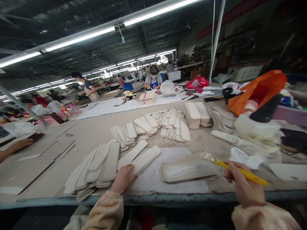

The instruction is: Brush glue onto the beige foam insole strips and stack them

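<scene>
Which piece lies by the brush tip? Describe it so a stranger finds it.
At the near edge of the workbench lies a white sheet. At its right end, under the yellow brush in the right hand, is one long rounded piece. Unlike the matte fanned strips, it shines.

Wearer's body: two bare hands, peach long sleeves.
Left hand (123, 179) and right hand (242, 187) were bare, both just past the table edge (168, 198). Left sleeve (105, 212), on the near side of that edge, was pale peach soft fabric with a snug cuff. Right sleeve (261, 218), also on the near side, matched: same peach, creased, bunched at the wrist.
</scene>
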A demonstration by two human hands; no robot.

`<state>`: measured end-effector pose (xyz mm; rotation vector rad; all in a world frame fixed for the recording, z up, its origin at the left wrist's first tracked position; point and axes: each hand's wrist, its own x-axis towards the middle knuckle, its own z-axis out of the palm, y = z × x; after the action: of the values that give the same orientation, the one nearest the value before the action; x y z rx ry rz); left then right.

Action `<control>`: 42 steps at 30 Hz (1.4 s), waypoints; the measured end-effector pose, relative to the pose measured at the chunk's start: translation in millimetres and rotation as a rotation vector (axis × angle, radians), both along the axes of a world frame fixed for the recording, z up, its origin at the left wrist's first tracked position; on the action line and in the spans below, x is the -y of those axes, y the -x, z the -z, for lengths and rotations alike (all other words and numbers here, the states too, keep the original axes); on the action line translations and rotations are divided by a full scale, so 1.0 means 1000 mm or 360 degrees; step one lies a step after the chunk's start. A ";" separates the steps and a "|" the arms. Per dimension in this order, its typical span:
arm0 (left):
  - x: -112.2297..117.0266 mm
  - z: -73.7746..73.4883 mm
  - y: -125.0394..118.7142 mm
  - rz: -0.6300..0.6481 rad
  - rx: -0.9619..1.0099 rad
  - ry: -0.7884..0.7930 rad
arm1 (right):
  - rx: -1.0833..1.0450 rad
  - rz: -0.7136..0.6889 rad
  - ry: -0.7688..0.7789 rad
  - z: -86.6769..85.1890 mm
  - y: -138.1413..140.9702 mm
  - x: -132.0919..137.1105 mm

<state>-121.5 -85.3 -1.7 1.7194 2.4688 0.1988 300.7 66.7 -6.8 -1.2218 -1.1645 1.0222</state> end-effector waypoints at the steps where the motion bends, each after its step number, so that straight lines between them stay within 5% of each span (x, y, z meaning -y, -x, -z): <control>1: 0.003 0.002 0.005 0.0016 0.0002 0.0044 | 0.0007 -0.0015 0.0000 -0.002 0.002 0.002; 5: 0.007 0.000 0.013 0.0097 0.0050 0.0094 | 0.0061 0.0016 -0.0014 -0.006 0.007 0.007; 11: 0.007 -0.013 0.021 0.0208 0.0110 0.0145 | 0.0029 -0.0022 -0.0040 0.012 0.003 -0.002; 17: 0.004 -0.008 0.026 0.0276 0.0082 0.0133 | -0.0076 -0.0014 -0.0166 0.016 0.007 0.000; 23: 0.011 -0.023 0.023 0.0137 -0.0196 -0.0589 | -0.0223 0.0161 -0.0425 0.002 0.019 0.009; 26: 0.004 -0.047 0.002 0.0064 -0.0182 -0.0715 | -0.0230 0.0168 -0.0509 0.001 0.020 0.007; 31: -0.023 -0.069 -0.080 0.0626 0.0367 -0.0604 | -0.0417 -0.0133 -0.0440 0.006 0.024 0.005; 36: -0.049 -0.059 -0.149 0.0848 0.0791 -0.0261 | -0.0525 -0.0325 -0.0359 0.006 0.028 0.009; 42: -0.068 -0.041 -0.158 0.0710 0.1219 0.0004 | -0.0315 -0.0142 -0.0348 0.005 0.022 0.000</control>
<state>36.3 -17.2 39.2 1.7049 1.5158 0.6548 278.3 66.7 -12.0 -0.8836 -1.1498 1.0272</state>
